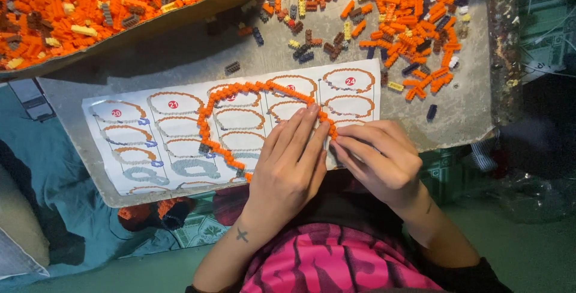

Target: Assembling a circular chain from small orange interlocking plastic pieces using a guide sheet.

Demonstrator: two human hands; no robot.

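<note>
Head view: both hands [336, 161] pressing orange brick ring [240, 89] on instruction sheet [120, 149].

This looks like a home, with a hobby set up on a lap rather than at a proper bench. A worn grey board [420, 131] serves as the work surface, resting over the person's knees, with blue patterned bedding [72, 209] and a pillow [18, 233] on the near left. A cardboard box [198, 11] of tiny orange building bricks sits at the far left.
</note>
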